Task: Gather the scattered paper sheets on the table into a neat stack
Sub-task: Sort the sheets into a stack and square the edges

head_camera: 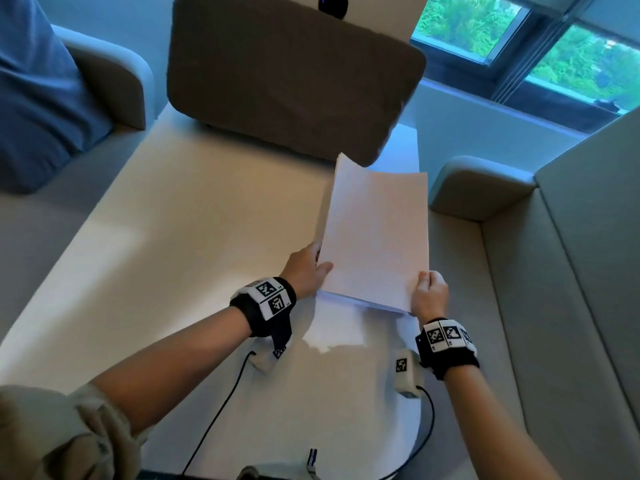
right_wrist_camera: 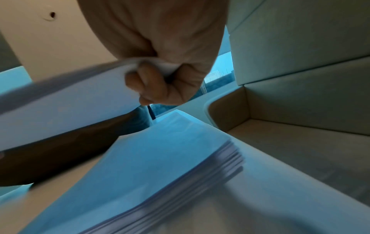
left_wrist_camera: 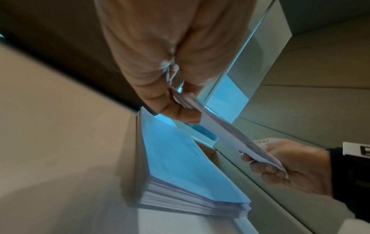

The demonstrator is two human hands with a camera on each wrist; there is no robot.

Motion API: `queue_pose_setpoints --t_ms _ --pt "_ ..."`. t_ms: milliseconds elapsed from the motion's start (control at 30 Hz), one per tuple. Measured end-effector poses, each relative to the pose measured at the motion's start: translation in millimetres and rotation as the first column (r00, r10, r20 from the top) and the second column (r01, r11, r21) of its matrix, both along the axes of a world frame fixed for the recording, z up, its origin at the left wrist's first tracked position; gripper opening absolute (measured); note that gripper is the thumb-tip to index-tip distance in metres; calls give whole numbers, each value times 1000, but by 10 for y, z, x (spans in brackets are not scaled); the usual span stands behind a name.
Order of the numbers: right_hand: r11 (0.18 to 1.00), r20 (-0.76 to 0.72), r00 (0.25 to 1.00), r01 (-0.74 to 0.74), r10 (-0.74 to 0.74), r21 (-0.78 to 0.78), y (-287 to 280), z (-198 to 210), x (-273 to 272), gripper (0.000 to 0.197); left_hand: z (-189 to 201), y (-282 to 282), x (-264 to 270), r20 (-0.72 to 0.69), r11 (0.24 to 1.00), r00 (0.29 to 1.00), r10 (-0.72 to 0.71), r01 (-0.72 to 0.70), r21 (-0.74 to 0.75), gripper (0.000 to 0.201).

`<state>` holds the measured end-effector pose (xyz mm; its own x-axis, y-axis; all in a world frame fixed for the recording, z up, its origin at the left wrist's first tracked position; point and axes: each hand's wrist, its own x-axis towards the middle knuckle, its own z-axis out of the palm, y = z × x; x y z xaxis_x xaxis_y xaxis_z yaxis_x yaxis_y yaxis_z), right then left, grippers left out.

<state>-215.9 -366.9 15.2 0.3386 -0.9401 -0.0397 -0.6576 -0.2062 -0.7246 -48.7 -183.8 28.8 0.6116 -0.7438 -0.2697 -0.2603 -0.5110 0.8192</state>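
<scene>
Now my left hand (head_camera: 306, 268) and right hand (head_camera: 428, 293) pinch the sheets (head_camera: 375, 233); I should lower them squarely onto the stack (left_wrist_camera: 180, 174).

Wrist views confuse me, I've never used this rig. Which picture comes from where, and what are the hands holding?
No machine here: a person works with bare hands, wearing cameras. The head view looks down at the table. The other two look along each wrist toward the fingers. The left hand and right hand each grip a near corner of a lifted bundle of sheets. Under it, a paper stack lies on the table, seen best from the wrists.
</scene>
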Motion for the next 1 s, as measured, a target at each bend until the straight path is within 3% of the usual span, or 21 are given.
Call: queue_pose_setpoints --t_ms 200,500,833,1000 --pt "997 -35 999 -33 35 73 -333 -109 -8 23 -143 -240 -132 21 993 993 113 -113 21 21" --pt "992 -63 995 -67 74 109 -414 -343 44 26 -353 -309 -123 12 979 979 202 -203 28 21" --pt "997 -197 980 6 9 75 -385 -350 111 26 -501 -353 -158 8 982 982 187 -187 32 18" --pt "999 -220 975 15 -7 34 -409 -400 52 30 -542 -362 -144 61 966 969 239 -244 87 41"
